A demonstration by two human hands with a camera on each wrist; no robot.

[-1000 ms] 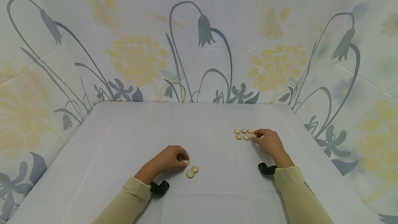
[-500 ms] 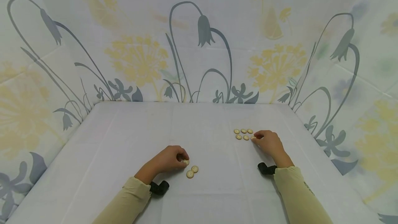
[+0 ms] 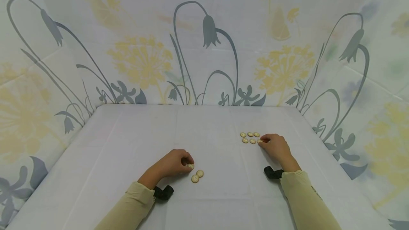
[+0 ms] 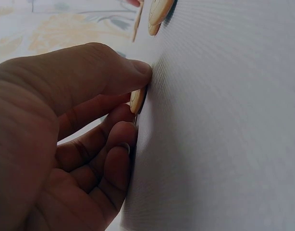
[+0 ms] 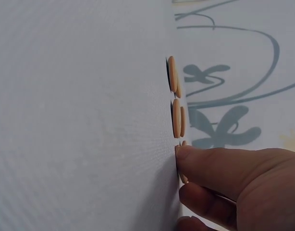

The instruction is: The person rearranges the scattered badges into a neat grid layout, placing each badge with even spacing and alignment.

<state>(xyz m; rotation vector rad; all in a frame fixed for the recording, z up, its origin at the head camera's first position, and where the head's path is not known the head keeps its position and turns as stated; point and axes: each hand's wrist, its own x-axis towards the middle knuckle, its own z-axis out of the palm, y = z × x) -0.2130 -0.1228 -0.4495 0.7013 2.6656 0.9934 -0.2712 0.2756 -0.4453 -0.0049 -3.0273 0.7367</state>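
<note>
Buttons: small cream discs are seen in two groups on the desk (image 3: 127, 141).
Right group (image 3: 250, 137): five buttons are laid in two rows right of centre; a sixth button (image 3: 259, 141) at the row's right end is touched by the right hand.
Right hand (image 3: 276, 147): placed just right of that group, fingers curled; the sixth button is pinched at the fingertips (image 5: 186, 156) against the desk.
Left pair (image 3: 197, 176): two buttons are found touching each other, lower centre of the head view.
Left hand (image 3: 174, 162): clenched, with one button (image 4: 135, 100) gripped on edge between thumb and fingers, just left of the pair.
Desk: covered in white cloth.
Backdrop (image 3: 204, 38): floral fabric is hung behind and at both sides.
</note>
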